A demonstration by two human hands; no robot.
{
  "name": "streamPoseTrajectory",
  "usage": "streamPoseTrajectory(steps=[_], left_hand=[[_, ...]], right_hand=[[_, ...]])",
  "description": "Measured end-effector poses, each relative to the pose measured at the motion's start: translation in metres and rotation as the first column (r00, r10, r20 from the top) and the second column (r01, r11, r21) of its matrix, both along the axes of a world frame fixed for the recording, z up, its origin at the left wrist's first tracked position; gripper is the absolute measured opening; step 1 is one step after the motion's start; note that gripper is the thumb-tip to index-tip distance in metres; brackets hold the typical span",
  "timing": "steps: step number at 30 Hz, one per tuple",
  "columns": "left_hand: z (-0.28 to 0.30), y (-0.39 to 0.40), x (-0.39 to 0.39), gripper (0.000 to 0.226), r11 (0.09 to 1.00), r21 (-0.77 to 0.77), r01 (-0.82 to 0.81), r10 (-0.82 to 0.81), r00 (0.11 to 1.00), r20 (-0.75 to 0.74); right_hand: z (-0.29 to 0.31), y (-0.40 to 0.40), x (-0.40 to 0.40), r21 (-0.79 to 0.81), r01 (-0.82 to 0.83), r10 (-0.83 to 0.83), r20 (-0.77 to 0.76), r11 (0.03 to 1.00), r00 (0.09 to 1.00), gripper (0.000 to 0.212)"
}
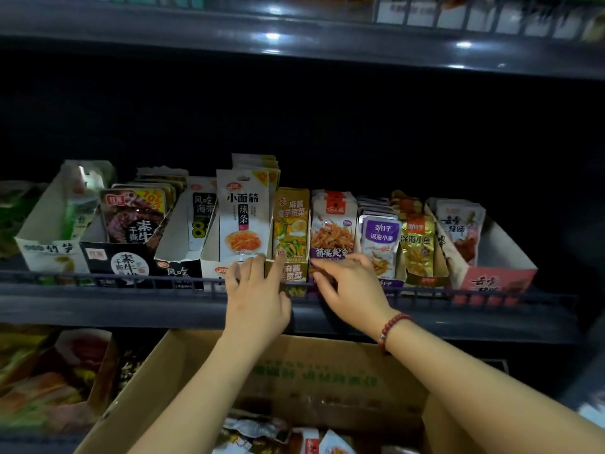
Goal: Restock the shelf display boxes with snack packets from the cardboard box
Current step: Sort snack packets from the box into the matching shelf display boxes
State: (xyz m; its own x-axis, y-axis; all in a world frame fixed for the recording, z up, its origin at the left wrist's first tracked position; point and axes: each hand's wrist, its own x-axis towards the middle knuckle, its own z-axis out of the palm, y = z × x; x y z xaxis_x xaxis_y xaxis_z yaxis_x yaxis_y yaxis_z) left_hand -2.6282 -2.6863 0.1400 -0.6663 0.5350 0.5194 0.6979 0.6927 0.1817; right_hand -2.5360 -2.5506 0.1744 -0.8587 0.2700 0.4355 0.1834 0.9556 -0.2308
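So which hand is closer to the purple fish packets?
Right. The right hand is just left of the purple fish packets; the left hand is further left, at the yellow-green box.

The white upright snack packet (243,215) reads 小面筋 辣条. The purple-labelled pouch (381,244) and the gold foil pouch (417,249) to its right both read 劲仔 深海小鱼. The black packet (136,217) at left shows 10%.

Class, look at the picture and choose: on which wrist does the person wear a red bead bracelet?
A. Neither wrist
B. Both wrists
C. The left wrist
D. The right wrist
D: the red bead bracelet circles the wrist just behind the right hand, while the wrist behind the left hand is bare.
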Motion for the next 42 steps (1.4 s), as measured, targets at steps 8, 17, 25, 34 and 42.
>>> streamPoseTrajectory(steps=[8,17,25,34,42], left_hand=[[0.017,-0.007,0.018,0.071,0.988,-0.151,-0.025,0.041,0.994,0.101],[0.006,-0.031,0.083,0.062,0.985,-0.128,0.116,-0.075,0.955,0.286],[-0.044,-0.051,0.14,0.047,0.953,-0.046,0.299,-0.197,0.731,0.653],[-0.094,-0.032,0.139,0.04,0.927,-0.139,0.349,-0.066,0.513,0.856],[-0.153,-0.012,0.129,0.044,0.863,-0.158,0.481,-0.039,0.374,0.926]], right_hand=[[-0.003,-0.001,0.011,-0.114,-0.003,0.005,0.015,0.993,1.0,0.039],[-0.004,-0.027,0.078,-0.125,-0.012,0.014,0.018,0.992,1.0,0.045],[-0.04,-0.031,0.179,-0.115,0.092,-0.063,0.233,0.989,0.97,0.042],[-0.069,-0.025,0.221,-0.427,0.192,-0.115,0.199,0.884,0.973,0.068],[-0.071,-0.011,0.214,-0.449,0.15,-0.047,0.232,0.881,0.972,0.075]])
